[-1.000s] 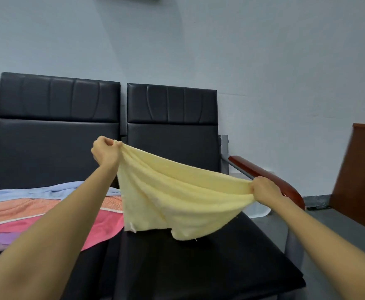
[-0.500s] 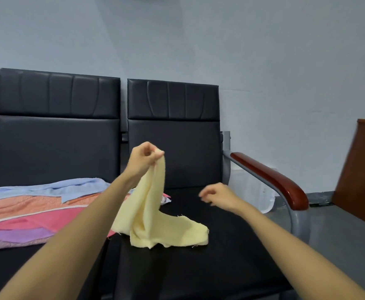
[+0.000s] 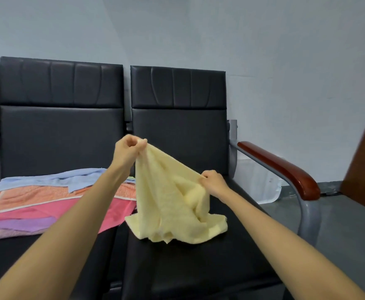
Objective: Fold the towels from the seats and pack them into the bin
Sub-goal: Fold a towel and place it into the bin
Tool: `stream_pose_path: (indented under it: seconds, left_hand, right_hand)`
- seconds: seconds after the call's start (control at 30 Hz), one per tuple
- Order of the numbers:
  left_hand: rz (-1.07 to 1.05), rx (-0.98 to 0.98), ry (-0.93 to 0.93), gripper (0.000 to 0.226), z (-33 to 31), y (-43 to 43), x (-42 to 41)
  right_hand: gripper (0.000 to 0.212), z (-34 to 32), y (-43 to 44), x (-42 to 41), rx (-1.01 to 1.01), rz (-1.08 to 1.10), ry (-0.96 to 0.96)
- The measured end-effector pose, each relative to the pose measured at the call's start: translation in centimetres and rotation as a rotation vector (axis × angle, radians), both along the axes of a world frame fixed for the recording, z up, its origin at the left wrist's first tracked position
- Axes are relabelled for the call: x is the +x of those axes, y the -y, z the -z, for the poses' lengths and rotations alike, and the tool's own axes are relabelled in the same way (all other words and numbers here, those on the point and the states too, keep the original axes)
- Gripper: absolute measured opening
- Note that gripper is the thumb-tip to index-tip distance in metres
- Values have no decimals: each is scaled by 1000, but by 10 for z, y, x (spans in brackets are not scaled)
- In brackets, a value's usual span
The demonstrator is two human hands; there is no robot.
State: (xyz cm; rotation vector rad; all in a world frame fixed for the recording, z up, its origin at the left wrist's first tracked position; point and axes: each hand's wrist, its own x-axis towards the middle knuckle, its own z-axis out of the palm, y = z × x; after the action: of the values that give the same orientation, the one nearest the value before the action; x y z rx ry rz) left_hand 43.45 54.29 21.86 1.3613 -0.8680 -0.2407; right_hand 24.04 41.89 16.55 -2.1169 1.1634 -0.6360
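A pale yellow towel (image 3: 166, 204) hangs in a loose cone over the right black seat (image 3: 199, 267), its lower end bunched on the cushion. My left hand (image 3: 128, 149) pinches its top corner, raised in front of the backrest. My right hand (image 3: 213, 182) grips the towel's right edge lower down. On the left seat lies a spread pile of towels (image 3: 36, 204): light blue, orange, pink, purple. No bin is in view.
A grey metal armrest with a red-brown wooden pad (image 3: 281, 167) borders the right seat. A brown wooden panel (image 3: 363, 165) stands at the far right. A white plastic bag (image 3: 264, 191) lies on the grey floor behind the armrest. The wall is close behind the seats.
A second ago both hands held the towel stretched wide. My right hand let go, the left moved right with the towel hanging, and my right hand now grips the edge again.
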Motion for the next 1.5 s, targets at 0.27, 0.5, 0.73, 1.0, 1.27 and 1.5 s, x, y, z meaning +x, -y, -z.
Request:
stream_pose_path:
  seconds: [0.27,0.5,0.73,1.0,1.27,1.5]
  left_hand:
    - [247,637,737,59,39,24,-43]
    - [-238,366,441,34,45,38,-40]
    - [400,618,648,33,67,35,-83]
    - [66,375,495,22,74,53,-104]
    - [45,203,437,26,49,51,-92]
    - [67,65,334,27,35,46,-72]
  right_hand:
    - [17,-17,-12,-3,-312,-236,143]
    - [13,-5,9,-39,-353,-3,-188]
    - [11,21,4,-54,-132,-135,-15]
    - [17,25,4,-74,-95,-82,-7]
    - [64,75,-7,-57,176,-233,-209]
    - [20,62,4,-33,227,-170,-227]
